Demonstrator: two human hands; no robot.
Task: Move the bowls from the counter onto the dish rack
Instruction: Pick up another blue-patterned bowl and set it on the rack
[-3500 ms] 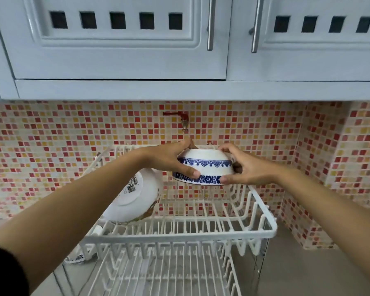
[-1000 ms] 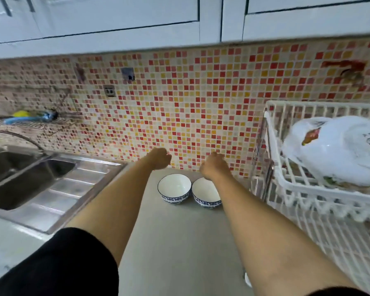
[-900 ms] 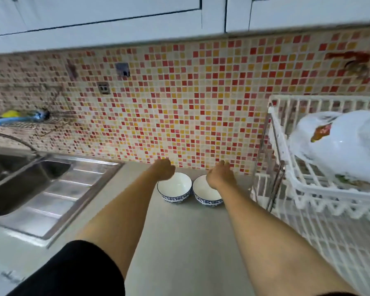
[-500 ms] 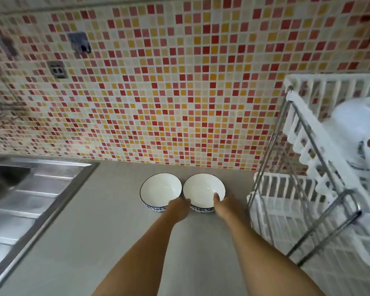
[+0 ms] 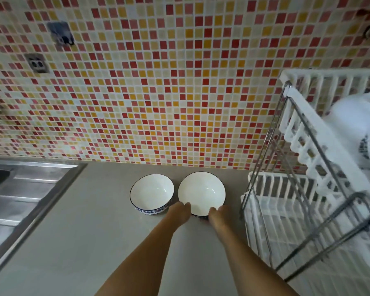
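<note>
Head view: two bare forearms reach forward from the bottom edge over a grey counter (image 5: pixel 73 242), running side by side and slightly converging toward one bowl.
Left hand (image 5: pixel 179 212): wrist straight, knuckles up, pressed against the near left rim of the right bowl (image 5: pixel 201 192); the fingers curl out of sight under the hand, so whether they clasp the bowl cannot be told.
Right hand (image 5: pixel 219 214): mirrors the left at the near right rim of the same bowl, thumb tip lying on the rim; the fingers are hidden below the bowl's edge, and a full clasp cannot be confirmed.
Between the hands: the bowl's near edge, white inside with a thin dark rim line, appearing tipped a little toward the camera; whether it has left the counter cannot be told.
Just left of the grip: the left bowl (image 5: pixel 151 193), upright on the counter, blue pattern showing on its outer wall, touching or nearly touching the gripped bowl, with the left hand just beside its near right rim.
Right of the grip: the dish rack (image 5: pixel 297 133), white slats on a chrome frame in two tiers, its lower tier near the right hand.
Upper tier: a white dish (image 5: pixel 355 124) with printed markings.
Far left of the grip: a steel sink drainboard (image 5: pixel 24 195).
Beyond the grip: a red, orange and cream mosaic backsplash (image 5: pixel 158 82) carrying a wall socket (image 5: pixel 37 63).
</note>
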